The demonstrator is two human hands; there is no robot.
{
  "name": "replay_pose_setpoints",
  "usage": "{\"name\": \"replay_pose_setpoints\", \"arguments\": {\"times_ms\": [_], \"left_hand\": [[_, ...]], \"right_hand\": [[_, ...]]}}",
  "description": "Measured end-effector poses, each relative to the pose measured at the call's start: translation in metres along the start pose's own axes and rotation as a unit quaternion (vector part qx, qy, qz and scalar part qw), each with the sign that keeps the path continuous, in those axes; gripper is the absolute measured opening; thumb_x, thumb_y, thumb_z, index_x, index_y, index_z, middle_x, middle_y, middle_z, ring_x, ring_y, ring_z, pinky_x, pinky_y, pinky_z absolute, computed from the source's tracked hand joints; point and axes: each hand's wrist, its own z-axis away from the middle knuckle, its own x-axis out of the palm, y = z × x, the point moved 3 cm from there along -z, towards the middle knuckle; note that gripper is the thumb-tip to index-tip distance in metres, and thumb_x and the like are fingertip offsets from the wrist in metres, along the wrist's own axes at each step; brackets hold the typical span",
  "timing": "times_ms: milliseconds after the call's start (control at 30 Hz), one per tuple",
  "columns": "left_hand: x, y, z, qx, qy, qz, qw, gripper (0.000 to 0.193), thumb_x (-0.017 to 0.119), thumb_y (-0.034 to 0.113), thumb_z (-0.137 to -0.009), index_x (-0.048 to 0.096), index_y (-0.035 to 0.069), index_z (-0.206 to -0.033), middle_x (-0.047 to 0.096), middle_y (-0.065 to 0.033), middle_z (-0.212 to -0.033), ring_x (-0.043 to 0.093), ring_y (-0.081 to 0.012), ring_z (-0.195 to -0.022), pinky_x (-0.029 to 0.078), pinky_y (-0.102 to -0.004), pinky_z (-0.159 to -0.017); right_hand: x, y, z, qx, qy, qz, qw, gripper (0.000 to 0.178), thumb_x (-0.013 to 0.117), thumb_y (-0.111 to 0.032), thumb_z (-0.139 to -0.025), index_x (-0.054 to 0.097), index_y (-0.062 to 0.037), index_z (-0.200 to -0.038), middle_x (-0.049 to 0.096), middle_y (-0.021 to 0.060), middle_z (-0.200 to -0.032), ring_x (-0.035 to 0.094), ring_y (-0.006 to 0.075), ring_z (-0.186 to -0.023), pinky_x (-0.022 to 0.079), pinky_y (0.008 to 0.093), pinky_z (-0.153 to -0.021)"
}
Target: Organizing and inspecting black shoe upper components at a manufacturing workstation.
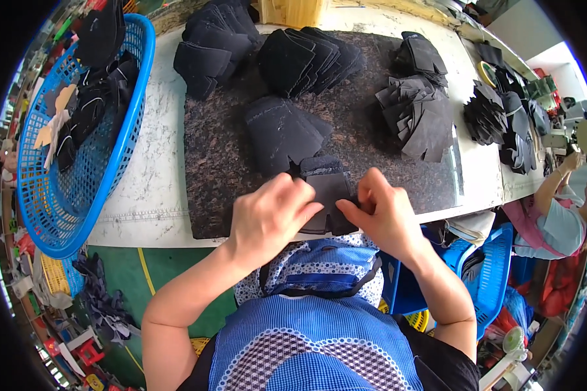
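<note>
My left hand (270,215) and my right hand (381,208) meet at the near edge of a dark stone slab (228,156), and both pinch a small stack of black fabric pieces (329,192). The fingers of both hands press on the top piece from either side. Just beyond the hands lies a fanned pile of black cut pieces (280,130). More fanned black piles sit further back on the slab (306,58) and to the right (421,114).
A blue plastic basket (120,156) with black and tan pieces stands at the left on the white table (150,189). Another black pile (212,42) lies at the back left. At the right edge, another person (554,215) works at a machine. Blue crates (496,274) stand below.
</note>
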Motion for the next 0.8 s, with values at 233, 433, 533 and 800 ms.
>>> {"name": "replay_pose_setpoints", "arguments": {"times_ms": [233, 433, 533, 800], "left_hand": [[0.004, 0.006, 0.007, 0.055, 0.007, -0.026, 0.998, 0.022, 0.081, 0.004, -0.080, 0.073, 0.007, -0.100, 0.054, -0.0063, -0.084, 0.060, -0.0250, -0.071, 0.053, -0.0378, -0.063], [-0.042, -0.014, 0.048, 0.028, 0.091, 0.021, 0.995, 0.022, 0.080, -0.003, -0.078, 0.074, 0.007, -0.097, 0.058, -0.0042, -0.075, 0.060, -0.0218, -0.062, 0.048, -0.0355, -0.055], [-0.054, -0.023, 0.042, 0.037, 0.069, -0.007, 0.997, 0.021, 0.080, 0.005, -0.083, 0.071, 0.006, -0.101, 0.063, -0.0054, -0.086, 0.066, -0.0239, -0.076, 0.055, -0.0378, -0.069], [-0.034, -0.048, -0.019, 0.053, 0.020, -0.053, 0.997, 0.020, 0.075, 0.008, -0.087, 0.069, 0.008, -0.106, 0.067, -0.0070, -0.112, 0.066, -0.0294, -0.107, 0.050, -0.0440, -0.096]], "right_hand": [[-0.005, -0.079, -0.058, -0.310, 0.078, -0.032, 0.947, 0.028, 0.084, -0.006, -0.080, 0.063, -0.0064, -0.099, 0.064, 0.0093, -0.083, 0.065, 0.0239, -0.072, 0.054, 0.0358, -0.066], [0.024, -0.070, -0.095, -0.420, 0.014, 0.127, 0.899, 0.019, 0.085, -0.012, -0.079, 0.072, -0.0064, -0.092, 0.066, 0.0080, -0.092, 0.061, 0.0312, -0.093, 0.053, 0.0415, -0.085], [0.025, -0.072, -0.100, -0.382, 0.028, 0.109, 0.917, 0.012, 0.082, -0.010, -0.083, 0.073, -0.0041, -0.089, 0.067, 0.0096, -0.089, 0.063, 0.0299, -0.088, 0.053, 0.0405, -0.083], [-0.051, -0.102, -0.023, -0.430, 0.308, 0.103, 0.842, 0.009, 0.078, -0.009, -0.090, 0.074, -0.0021, -0.095, 0.071, 0.0069, -0.088, 0.068, 0.0216, -0.079, 0.053, 0.0325, -0.073]]}}
